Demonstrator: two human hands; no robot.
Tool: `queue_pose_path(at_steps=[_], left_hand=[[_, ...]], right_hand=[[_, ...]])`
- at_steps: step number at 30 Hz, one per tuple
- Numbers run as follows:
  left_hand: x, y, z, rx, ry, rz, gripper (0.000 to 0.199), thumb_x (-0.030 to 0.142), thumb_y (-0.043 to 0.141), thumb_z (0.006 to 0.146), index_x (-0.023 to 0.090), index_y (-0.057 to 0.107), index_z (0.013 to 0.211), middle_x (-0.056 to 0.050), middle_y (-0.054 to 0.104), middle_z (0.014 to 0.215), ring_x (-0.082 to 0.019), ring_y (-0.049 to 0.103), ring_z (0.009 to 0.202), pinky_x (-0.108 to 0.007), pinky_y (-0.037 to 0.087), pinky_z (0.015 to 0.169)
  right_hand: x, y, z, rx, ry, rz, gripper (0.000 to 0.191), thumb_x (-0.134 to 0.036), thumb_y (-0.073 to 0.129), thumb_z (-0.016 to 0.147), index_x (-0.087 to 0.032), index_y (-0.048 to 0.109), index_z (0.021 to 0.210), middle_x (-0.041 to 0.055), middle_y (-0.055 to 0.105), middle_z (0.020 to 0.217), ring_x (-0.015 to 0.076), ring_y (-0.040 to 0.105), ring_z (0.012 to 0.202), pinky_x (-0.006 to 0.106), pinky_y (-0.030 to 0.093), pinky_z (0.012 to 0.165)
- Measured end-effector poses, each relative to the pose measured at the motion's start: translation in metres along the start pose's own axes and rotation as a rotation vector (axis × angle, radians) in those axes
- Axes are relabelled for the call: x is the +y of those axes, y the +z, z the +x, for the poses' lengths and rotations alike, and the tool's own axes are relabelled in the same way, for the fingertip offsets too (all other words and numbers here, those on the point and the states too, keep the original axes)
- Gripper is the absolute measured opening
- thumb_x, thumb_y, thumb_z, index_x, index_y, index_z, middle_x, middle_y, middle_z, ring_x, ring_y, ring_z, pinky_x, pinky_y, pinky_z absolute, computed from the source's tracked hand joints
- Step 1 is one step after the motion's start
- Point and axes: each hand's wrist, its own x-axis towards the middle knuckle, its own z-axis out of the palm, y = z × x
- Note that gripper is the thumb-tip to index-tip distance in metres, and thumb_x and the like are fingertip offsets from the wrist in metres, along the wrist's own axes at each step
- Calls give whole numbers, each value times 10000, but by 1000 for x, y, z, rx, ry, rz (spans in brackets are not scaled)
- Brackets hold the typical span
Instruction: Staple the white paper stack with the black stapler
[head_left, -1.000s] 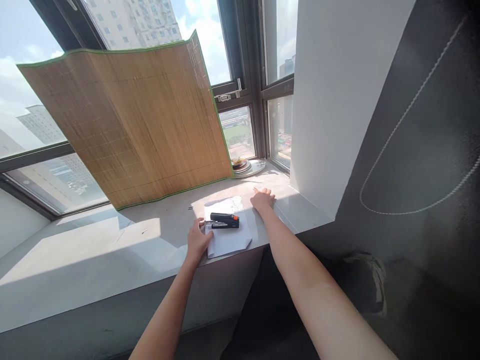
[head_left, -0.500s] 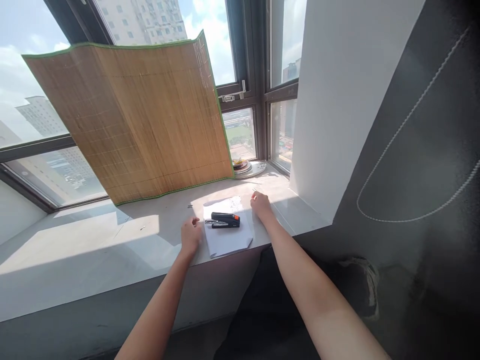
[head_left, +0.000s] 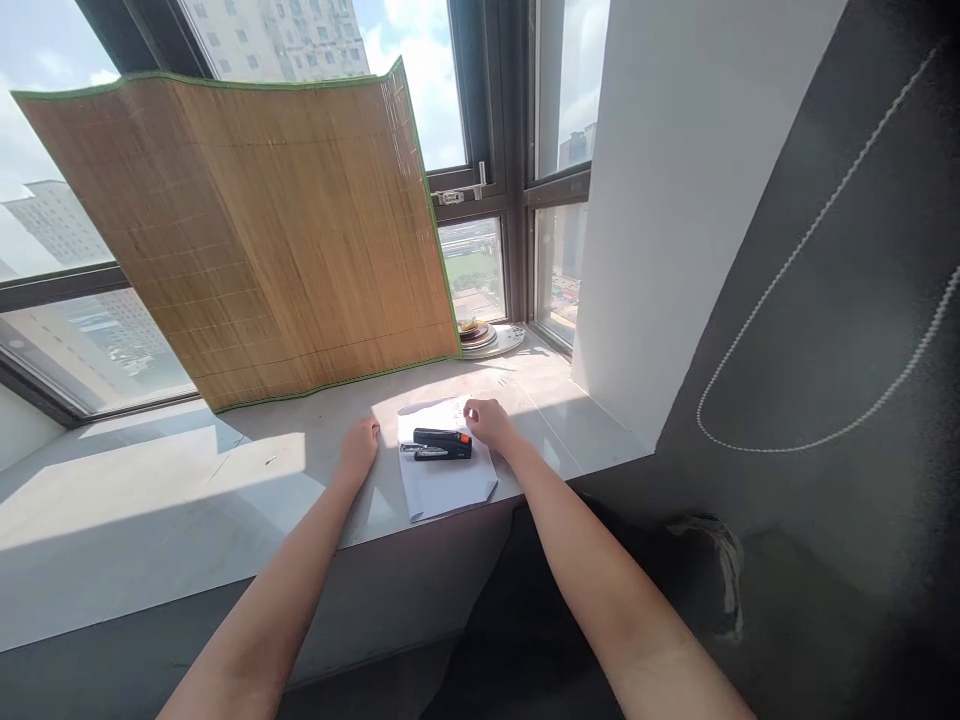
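A black stapler (head_left: 442,445) with an orange patch lies on its side on a stack of white paper (head_left: 448,492), which rests at the front edge of the windowsill. My right hand (head_left: 489,423) is over the paper's far right corner, just behind the stapler, with its fingertips pinched together. My left hand (head_left: 360,448) rests on the sill to the left of the paper, its fingers curled closed. Anything inside either hand is too small or too hidden to make out.
A bamboo mat (head_left: 300,240) with green edging leans against the window. Stacked plates (head_left: 491,345) stand in the far corner of the sill (head_left: 172,500). Small slivers (head_left: 271,459) lie on the sill at left. A beaded cord (head_left: 757,449) hangs at right.
My right hand has moved left, from beside the paper to over its far corner. My left hand has shifted forward and left, covering where small dark pieces lay; its fingers have closed. The view has shifted slightly.
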Motion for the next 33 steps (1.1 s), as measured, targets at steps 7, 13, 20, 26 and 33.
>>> queue_pose_path(at_steps=[7,13,20,26,33], left_hand=[[15,-1,-65,62,116,-80,291,168,374,1024,203,628,1162,-107,702,988,-266,676,897,-346,494,778],[20,4,-71,99,223,-211,283,230,365,1039,215,642,1098,-136,690,1176,-284,665,1090,-419,525,944],[22,-9,-77,-81,328,-351,337,323,363,1061,219,613,1262,-6,630,828,-175,616,745,-304,519,787],[21,-13,-80,8,293,-402,300,342,423,1049,203,616,1232,-18,679,837,-172,621,723,-305,517,779],[28,-22,-77,41,391,-245,192,262,536,1020,229,723,1051,-94,744,1082,-271,620,1066,-423,498,1003]], right_hand=[[-25,-4,-12,50,-294,216,192,-409,665,981,-222,701,964,14,650,910,177,593,902,280,460,831],[-39,16,-20,-108,-390,67,423,-396,851,845,-222,655,1177,53,650,1105,217,585,1049,309,447,887],[-48,25,-22,-112,-365,-74,240,-219,764,880,-206,677,1103,68,696,1080,223,605,1034,301,416,855],[-53,22,-22,-114,-359,-179,202,-227,758,875,-203,688,1063,84,716,1078,239,637,1009,301,428,816],[-57,22,-24,-106,-421,-180,204,-272,760,893,-205,697,1076,82,733,1092,246,649,1014,310,431,800]])
